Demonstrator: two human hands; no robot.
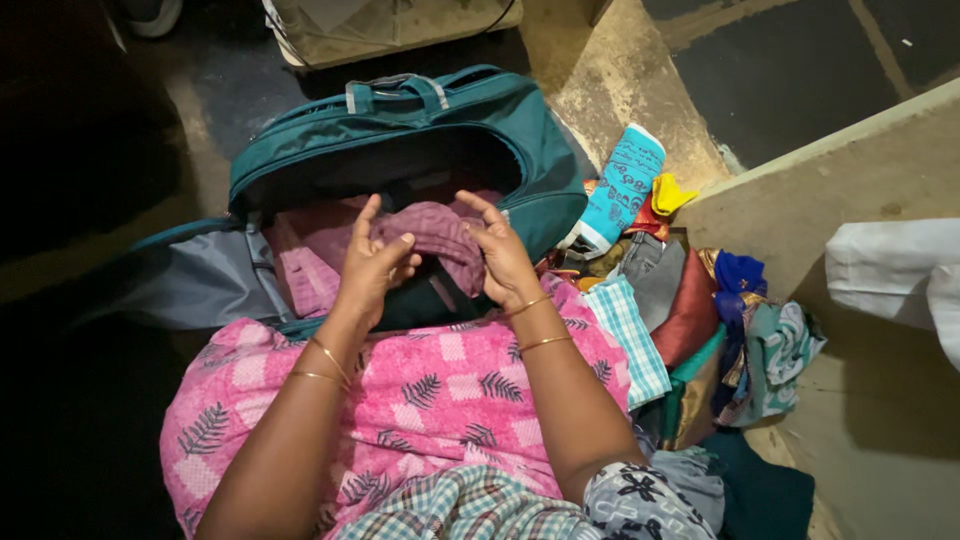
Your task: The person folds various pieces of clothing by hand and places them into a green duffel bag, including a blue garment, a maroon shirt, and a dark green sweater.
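We see an open teal travel bag [420,130] on the floor, a purple garment [435,235] lying inside it, and above that our left hand [372,268] and right hand [503,258], fingers loosely curled, apparently gripping nothing.

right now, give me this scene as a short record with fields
left hand: left hand raised, fingers spread, over the open bag
right hand: right hand raised beside it, holding nothing visible
bag: teal travel bag, lid flap open, mauve cloth inside
lap: pink patterned fabric
beside: pile of folded clothes to the right
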